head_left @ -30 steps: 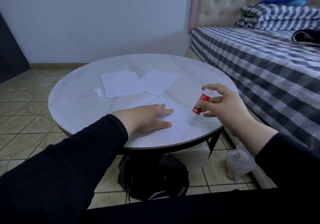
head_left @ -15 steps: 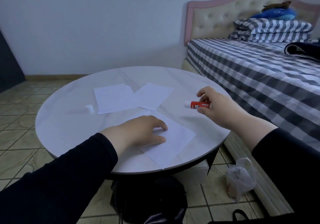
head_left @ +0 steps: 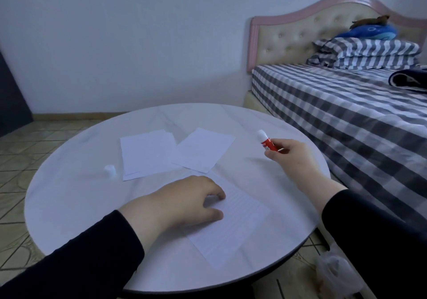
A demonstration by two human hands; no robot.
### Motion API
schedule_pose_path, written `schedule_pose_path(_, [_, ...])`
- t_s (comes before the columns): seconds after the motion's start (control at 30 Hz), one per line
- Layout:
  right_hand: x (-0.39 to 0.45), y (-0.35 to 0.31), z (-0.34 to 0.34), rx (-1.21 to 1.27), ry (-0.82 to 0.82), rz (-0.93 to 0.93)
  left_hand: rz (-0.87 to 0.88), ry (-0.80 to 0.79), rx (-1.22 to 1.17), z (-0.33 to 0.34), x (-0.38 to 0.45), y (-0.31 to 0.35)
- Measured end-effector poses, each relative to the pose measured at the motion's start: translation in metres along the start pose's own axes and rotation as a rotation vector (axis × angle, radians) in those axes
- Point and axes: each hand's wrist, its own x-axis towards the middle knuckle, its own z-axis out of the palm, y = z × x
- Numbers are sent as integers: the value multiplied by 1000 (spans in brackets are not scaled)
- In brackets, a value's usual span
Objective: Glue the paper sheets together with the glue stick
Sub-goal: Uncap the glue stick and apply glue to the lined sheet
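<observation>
Here the right hand (head_left: 291, 157) pinches the red glue stick (head_left: 267, 143), label unreadable; left hand (head_left: 184, 200) presses lined paper (head_left: 233, 224).

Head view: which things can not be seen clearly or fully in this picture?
- Lined sheet: near part hidden under the left hand.
- Glue stick: base hidden in the right hand; label print too small to read.
- Plain sheet: the angled sheet seems to cover its right edge.
- Plastic bag: blurred, partly hidden behind the right sleeve.
- Table: legs hidden by its top.
</observation>
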Motion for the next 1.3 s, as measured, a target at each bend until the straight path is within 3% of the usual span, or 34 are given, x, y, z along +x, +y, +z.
schedule_pose_path(0.23, [18,14,22,185,48,62,32,4,-26,1,5,-7])
schedule_pose_path(0.67, [25,33,29,210,55,91,85,22,-53,2,-4,-10])
schedule_pose_path(0.8, [10,31,23,101,82,110,53,10,-56,6,-11,-12])
schedule_pose_path(0.93, [-21,21,21,-135,125,-47,31,-5,-78,5,-20,-14])
schedule_pose_path(1.13, [-45,0,38,-357,-256,-386,12,-47,-128,-3,-32,-22])
schedule_pose_path(1.3, [-41,-24,59,-457,-550,-485,-40,61,-331,-4,-38,-44])
